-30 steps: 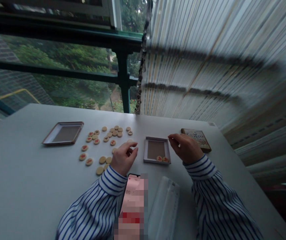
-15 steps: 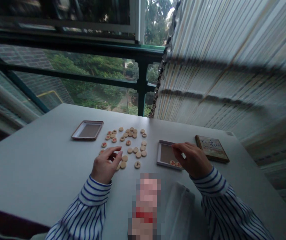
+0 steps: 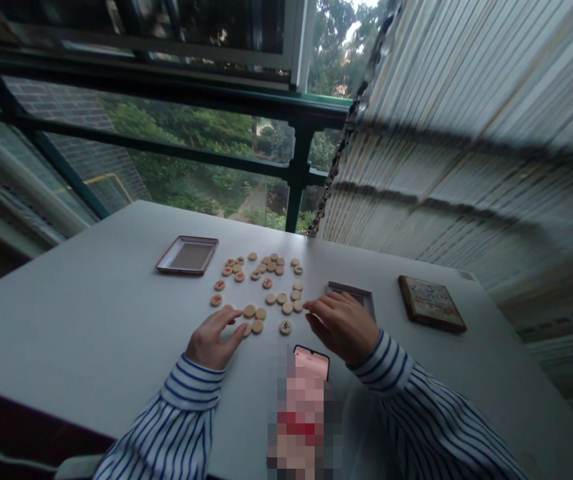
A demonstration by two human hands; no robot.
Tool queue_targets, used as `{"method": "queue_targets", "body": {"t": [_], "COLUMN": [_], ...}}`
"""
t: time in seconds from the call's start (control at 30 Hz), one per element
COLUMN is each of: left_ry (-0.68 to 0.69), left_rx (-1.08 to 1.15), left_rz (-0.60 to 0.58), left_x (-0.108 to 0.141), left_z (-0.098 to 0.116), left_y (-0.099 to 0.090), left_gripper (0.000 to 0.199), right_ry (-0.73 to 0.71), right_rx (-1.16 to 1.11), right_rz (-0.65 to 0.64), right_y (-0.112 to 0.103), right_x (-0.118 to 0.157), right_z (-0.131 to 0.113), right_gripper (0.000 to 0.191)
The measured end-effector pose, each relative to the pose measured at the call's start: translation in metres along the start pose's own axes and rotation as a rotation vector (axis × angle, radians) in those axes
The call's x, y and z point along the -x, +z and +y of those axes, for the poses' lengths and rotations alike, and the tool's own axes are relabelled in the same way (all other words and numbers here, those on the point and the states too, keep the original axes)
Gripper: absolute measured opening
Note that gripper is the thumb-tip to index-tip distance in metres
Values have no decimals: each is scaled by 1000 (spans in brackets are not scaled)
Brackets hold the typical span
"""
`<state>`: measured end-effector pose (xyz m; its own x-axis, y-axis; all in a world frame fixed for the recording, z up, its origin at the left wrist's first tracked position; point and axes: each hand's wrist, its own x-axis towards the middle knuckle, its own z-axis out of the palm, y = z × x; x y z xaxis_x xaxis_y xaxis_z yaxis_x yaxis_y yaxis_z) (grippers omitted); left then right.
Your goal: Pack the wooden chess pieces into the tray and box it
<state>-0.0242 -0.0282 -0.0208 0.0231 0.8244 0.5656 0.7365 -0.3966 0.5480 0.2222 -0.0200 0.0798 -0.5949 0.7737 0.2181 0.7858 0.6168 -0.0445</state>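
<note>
Round wooden Chinese chess pieces (image 3: pixel 271 266) lie scattered on the white table, several with red or black characters and others blank side up. My left hand (image 3: pixel 216 339) rests by a small cluster of blank pieces (image 3: pixel 260 314), thumb and fingers apart, with nothing seen between them. Farther right, my right hand (image 3: pixel 342 325) hovers palm down with its fingers apart. Its fingertips are close to a blank piece (image 3: pixel 298 307); whether they touch it I cannot tell. Behind this hand is a shallow grey tray (image 3: pixel 366 295), mostly covered, so the pieces in it are hidden.
Another shallow tray (image 3: pixel 186 271) with a brown rim stands at the back left. A flat box with a printed lid (image 3: pixel 433 303) lies at the right. A phone (image 3: pixel 311 363), partly pixelated, is near the front. Beyond the table are a window and a striped curtain (image 3: pixel 446 153).
My right hand has moved left from over the grey tray to the scattered pieces. My left hand stays by the cluster, its fingers a little wider. The view has shifted slightly.
</note>
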Motion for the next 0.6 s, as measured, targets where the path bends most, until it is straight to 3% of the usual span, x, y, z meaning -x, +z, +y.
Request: {"method": "queue_targets", "body": {"t": [0.2,0.4,0.6], "left_ry": [178,192,191], "left_rx": [-79,-103,-119], "left_rz": [-36,-140,-129], "left_x": [7,11,12], "left_z": [-15,-21,-20], "left_y": [5,9,9], "left_gripper": [22,22,22], "right_ry": [-86,-132,-144], "right_rx": [-3,-20,-136], "right_rz": [-71,-74,50], "right_y": [7,21,47], "right_x": [-20,-37,-44], "right_z": [-22,-40,-41], "right_gripper": [18,15,18]}}
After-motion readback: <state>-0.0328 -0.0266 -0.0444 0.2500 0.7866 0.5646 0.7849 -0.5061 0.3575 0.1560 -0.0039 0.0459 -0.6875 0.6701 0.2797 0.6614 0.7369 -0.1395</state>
